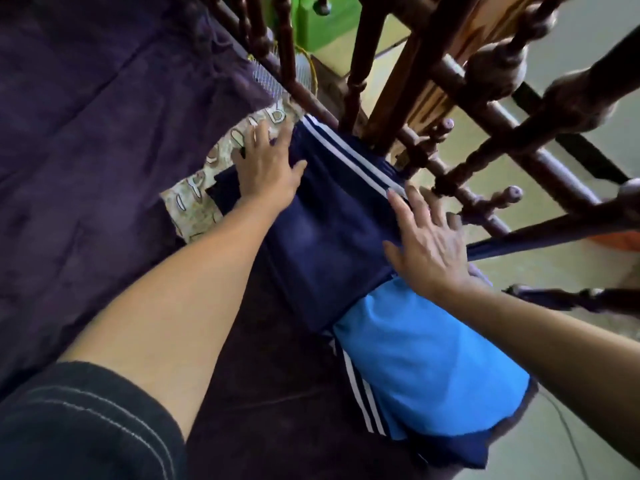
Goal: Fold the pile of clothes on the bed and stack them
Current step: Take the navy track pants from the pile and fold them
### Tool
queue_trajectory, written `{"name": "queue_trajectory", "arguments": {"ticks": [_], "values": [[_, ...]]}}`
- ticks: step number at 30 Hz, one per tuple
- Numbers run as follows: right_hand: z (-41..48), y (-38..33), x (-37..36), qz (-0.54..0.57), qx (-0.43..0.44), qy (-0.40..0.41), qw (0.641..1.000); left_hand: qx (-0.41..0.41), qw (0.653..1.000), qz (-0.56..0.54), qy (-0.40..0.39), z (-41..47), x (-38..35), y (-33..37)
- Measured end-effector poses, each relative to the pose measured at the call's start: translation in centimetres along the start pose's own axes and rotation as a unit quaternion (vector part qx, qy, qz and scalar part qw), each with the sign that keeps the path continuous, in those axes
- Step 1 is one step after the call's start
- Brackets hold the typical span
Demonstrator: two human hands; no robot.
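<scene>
Shorts (332,220) folded, lying at the bed's edge beside the wooden rail (485,109).
Head view: your left hand (266,164) and right hand (429,244) lie flat on the navy shorts, fingers straight, grasping nothing. The shorts overlap a blue garment (426,358) on the purple bed cover (86,133).

Left hand (266,164) flat with fingers spread, right hand (429,244) flat likewise, both arms outstretched, palms down
</scene>
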State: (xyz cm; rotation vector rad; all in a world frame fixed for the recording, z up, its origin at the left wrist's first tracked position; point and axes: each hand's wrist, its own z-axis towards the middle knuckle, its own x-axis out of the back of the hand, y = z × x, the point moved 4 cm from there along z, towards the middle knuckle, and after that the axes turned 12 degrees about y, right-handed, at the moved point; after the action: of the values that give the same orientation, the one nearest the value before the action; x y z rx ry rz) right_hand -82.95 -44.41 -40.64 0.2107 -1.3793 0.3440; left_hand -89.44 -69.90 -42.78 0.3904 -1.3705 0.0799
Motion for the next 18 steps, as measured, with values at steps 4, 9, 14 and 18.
{"name": "queue_trajectory", "arguments": {"ticks": [4, 9, 14, 18], "values": [[-1.2, -1.3, -4.3, 0.022, 0.073, -0.042, 0.996, 0.053, 0.988, -0.009, -0.146, -4.1, -5.3, -4.5], [-1.0, -0.6, -8.1, 0.012, 0.055, -0.158, 0.986, 0.050, 0.987, -0.001, -0.150, -5.8, -5.5, -4.9], [-1.8, -0.7, -5.5, -0.015, 0.044, -0.194, 0.980, 0.048, 0.988, 0.011, -0.146, -10.3, -2.0, -2.8], [-4.6, -1.2, -0.6, 0.022, 0.045, -0.170, 0.984, 0.060, 0.991, 0.009, -0.119, -17.6, 2.5, -0.9]]}}
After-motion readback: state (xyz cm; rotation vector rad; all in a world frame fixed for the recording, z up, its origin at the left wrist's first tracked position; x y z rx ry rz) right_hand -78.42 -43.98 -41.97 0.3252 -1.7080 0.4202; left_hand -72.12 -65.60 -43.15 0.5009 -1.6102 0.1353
